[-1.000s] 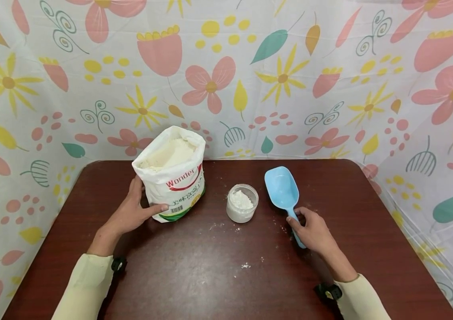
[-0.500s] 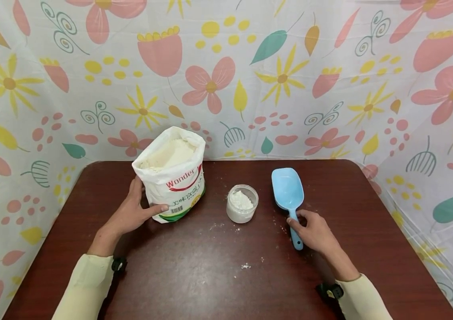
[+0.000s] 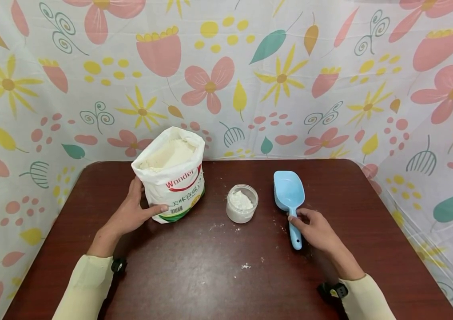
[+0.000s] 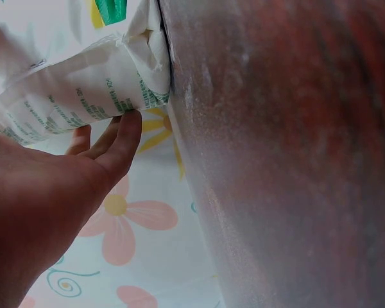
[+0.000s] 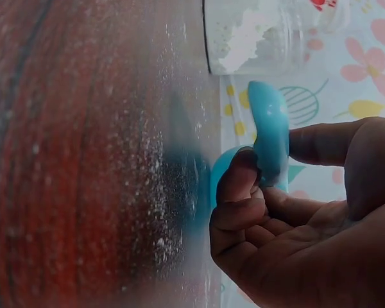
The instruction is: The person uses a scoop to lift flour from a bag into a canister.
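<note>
A white flour bag (image 3: 174, 186), open at the top and filled with pale flour (image 3: 172, 153), stands at the table's back left. My left hand (image 3: 130, 213) rests against its near left corner, thumb on the front face. In the left wrist view, the fairly straight fingers (image 4: 125, 138) touch the printed side of the bag. A clear round jar (image 3: 242, 211) with white powder in it is between the bag and a light blue scoop (image 3: 289, 191). My right hand (image 3: 316, 229) holds the scoop's handle, which the right wrist view shows between thumb and curled fingers.
All this is on a dark brown wooden table (image 3: 194, 275). White powder specks (image 3: 245, 266) lie scattered around the jar and in front of it. A flowered cloth (image 3: 226, 80) hangs behind the table and along its sides.
The scoop has shifted slightly to the right and turned, so that its handle points more straight toward me. The left hand, bag and jar stay put.
</note>
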`<state>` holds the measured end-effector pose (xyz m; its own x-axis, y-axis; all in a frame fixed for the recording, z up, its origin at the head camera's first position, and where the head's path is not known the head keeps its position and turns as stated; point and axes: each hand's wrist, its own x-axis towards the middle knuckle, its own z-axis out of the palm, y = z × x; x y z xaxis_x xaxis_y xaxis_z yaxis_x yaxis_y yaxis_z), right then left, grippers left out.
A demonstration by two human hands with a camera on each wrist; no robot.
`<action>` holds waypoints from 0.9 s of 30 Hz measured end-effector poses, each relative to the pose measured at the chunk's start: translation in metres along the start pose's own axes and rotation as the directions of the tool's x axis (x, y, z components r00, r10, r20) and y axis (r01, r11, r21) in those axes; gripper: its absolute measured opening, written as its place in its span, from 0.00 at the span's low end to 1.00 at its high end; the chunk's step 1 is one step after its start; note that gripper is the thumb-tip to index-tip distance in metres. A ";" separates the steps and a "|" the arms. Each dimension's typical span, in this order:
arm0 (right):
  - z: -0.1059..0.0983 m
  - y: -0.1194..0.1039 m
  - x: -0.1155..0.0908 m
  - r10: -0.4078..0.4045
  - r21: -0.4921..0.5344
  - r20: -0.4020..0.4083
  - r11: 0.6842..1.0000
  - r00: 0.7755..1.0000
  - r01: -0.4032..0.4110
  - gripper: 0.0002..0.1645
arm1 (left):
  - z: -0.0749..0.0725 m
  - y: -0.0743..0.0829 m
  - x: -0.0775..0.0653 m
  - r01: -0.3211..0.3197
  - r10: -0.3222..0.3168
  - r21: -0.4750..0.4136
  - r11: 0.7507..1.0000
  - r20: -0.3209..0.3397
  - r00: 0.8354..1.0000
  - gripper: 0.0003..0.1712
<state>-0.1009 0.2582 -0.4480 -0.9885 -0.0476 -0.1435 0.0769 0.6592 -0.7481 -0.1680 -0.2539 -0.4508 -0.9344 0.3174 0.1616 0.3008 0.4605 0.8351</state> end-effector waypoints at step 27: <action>-0.005 0.001 -0.002 0.045 -0.109 0.028 0.993 0.999 -0.041 0.23 | 0.001 0.002 0.000 -0.008 0.008 -0.002 1.000 -0.005 1.000 0.70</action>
<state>-0.0995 0.2630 -0.4453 -0.9800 -0.0393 -0.1951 0.1031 0.7381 -0.6667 -0.1671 -0.2525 -0.4496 -0.9331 0.3167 0.1705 0.3075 0.4564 0.8350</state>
